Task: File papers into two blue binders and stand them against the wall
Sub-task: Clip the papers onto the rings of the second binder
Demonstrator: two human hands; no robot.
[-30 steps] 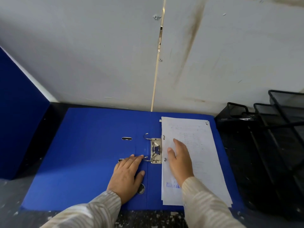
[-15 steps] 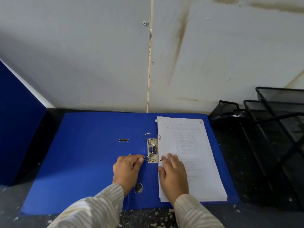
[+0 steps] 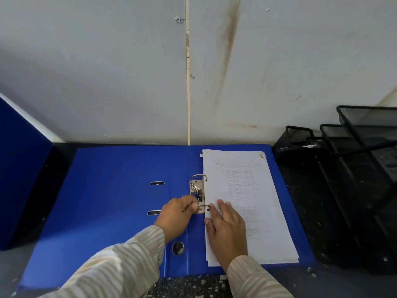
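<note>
A blue binder [image 3: 111,190] lies open flat on the dark desk, its far edge against the wall. A stack of white papers [image 3: 253,190] rests on its right cover, threaded on the metal ring mechanism [image 3: 198,190] at the spine. My left hand [image 3: 179,214] pinches the near ring with its fingertips. My right hand [image 3: 225,229] lies flat, fingers spread, on the lower left part of the papers beside that ring. A second blue binder [image 3: 19,179] stands upright at the far left, cut off by the frame edge.
A black wire-mesh tray rack [image 3: 354,147] stands at the right against the wall. The grey wall [image 3: 129,72] with a vertical seam rises directly behind the binder. Speckled dark desk surface [image 3: 189,287] shows at the front edge.
The rings now look closed through the paper holes. My left hand has curled from lying flat to pinching the near ring. My right hand slid toward the paper's left edge.
</note>
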